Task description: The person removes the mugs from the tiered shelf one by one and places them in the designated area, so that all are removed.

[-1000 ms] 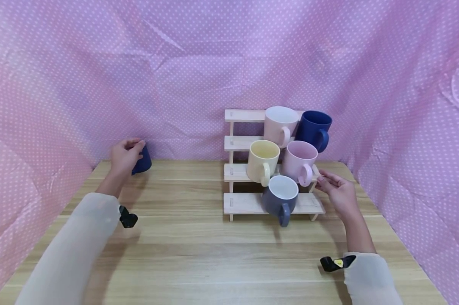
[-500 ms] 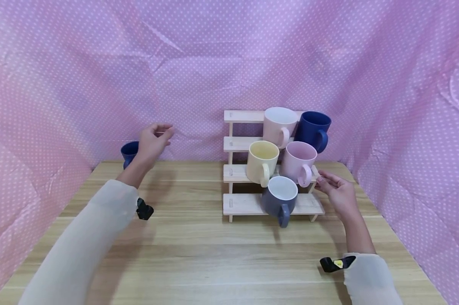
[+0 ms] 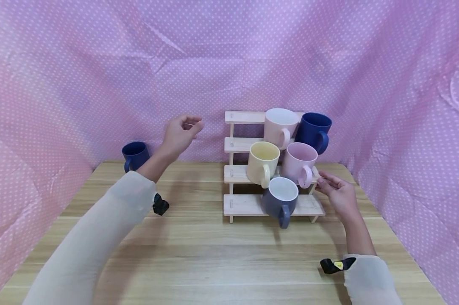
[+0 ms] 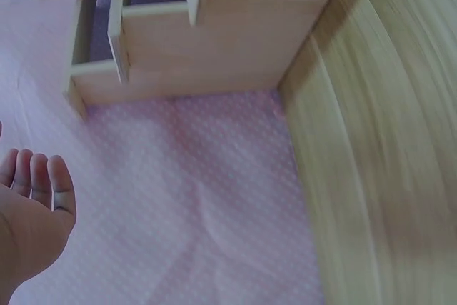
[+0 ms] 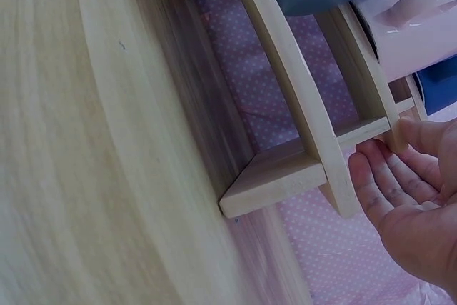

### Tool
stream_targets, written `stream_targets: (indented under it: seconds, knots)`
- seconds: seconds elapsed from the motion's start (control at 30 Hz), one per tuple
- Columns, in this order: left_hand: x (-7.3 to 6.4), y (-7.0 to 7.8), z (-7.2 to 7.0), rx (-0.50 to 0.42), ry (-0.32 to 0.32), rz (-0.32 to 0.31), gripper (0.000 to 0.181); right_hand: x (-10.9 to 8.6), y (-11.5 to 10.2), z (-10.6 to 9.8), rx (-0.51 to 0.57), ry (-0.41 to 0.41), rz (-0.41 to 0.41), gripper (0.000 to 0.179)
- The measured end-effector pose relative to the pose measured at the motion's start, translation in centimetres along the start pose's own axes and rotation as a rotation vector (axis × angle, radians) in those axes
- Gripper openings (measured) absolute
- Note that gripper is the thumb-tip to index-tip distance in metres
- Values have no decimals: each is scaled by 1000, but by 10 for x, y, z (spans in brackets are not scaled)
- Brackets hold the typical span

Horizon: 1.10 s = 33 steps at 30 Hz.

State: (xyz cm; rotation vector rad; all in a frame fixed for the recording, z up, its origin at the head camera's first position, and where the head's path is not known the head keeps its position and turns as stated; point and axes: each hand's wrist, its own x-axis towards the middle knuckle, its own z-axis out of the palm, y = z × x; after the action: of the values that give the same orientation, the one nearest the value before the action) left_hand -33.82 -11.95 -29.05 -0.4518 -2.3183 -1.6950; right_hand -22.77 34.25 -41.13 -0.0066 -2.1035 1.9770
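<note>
Head view has the left hand (image 3: 181,137) in the air, fingers loosely bent and holding nothing, between the lone mug (image 3: 137,156) on its left and the rack (image 3: 245,205) on its right; the right hand (image 3: 340,194) pinches the rack's end. Loaded, the rack is probably stiff but weighty, best held there; its mugs (image 3: 258,167) look hard, slick and breakable, best lifted by their handles (image 3: 266,176).

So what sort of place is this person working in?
Probably a staged recording setup rather than a real kitchen: polka-dot fabric hangs behind and beside a wood-grain tabletop, with black wrist cameras in view.
</note>
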Motion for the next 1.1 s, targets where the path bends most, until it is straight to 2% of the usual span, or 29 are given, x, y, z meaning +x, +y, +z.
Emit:
stream_targets:
  seconds: [0.23,0.43,0.87,1.1]
  knots:
    - [0,18,24,-3,-69,43,33,-1,0,0,12,6,-3,55]
    - [0,26,43,-2,-112,84,32,-2,3,0,-1,10,-2,54]
    - [-1,47,85,34,-205,125,31,-2,1,0,5,9,-6,55]
    - [-3,55,103,25,-264,162,29,0,-1,0,-11,8,3,55]
